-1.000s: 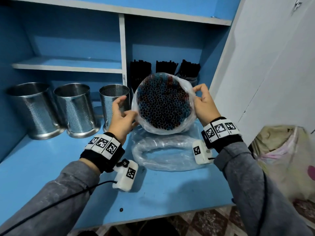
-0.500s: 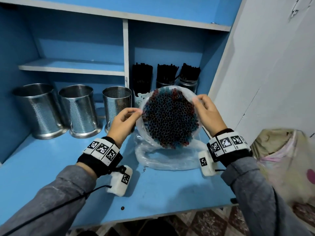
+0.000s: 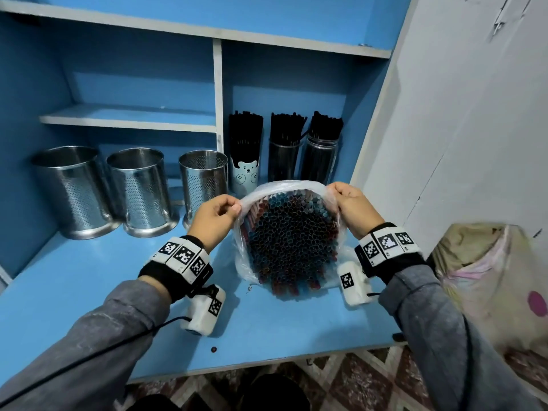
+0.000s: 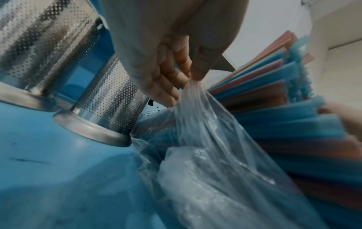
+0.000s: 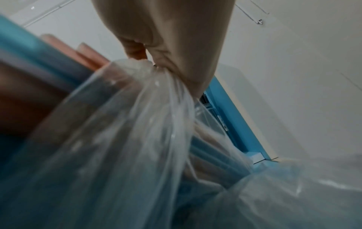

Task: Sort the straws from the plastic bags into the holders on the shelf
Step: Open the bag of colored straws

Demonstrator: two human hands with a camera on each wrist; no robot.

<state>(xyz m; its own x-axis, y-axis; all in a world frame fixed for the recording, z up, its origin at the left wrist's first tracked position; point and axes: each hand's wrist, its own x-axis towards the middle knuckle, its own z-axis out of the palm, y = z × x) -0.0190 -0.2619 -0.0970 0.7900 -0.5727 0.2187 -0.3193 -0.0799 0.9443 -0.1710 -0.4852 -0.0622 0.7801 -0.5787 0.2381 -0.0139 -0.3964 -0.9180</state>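
Observation:
A thick bundle of blue and red straws (image 3: 292,241) stands on the blue shelf inside a clear plastic bag (image 3: 284,186), open ends facing me. My left hand (image 3: 221,210) pinches the bag's rim on the left (image 4: 188,82). My right hand (image 3: 345,195) pinches the rim on the right (image 5: 156,66). The straws (image 4: 274,96) show bare beside the stretched film (image 5: 137,139). Three empty perforated steel holders (image 3: 72,188) (image 3: 141,189) (image 3: 204,182) stand in a row to the left.
Behind the bag stand a bear-print cup (image 3: 244,173) and two jars (image 3: 286,152) (image 3: 321,152) packed with black straws. A white cabinet wall (image 3: 459,129) closes the right side. A patterned sack (image 3: 498,280) sits on the floor at right. The blue shelf (image 3: 74,277) has bare room at front left.
Both hands shifted from the bag's sides to its upper rim and now pinch it. The bundle came lower and nearer, and more straw ends are bared.

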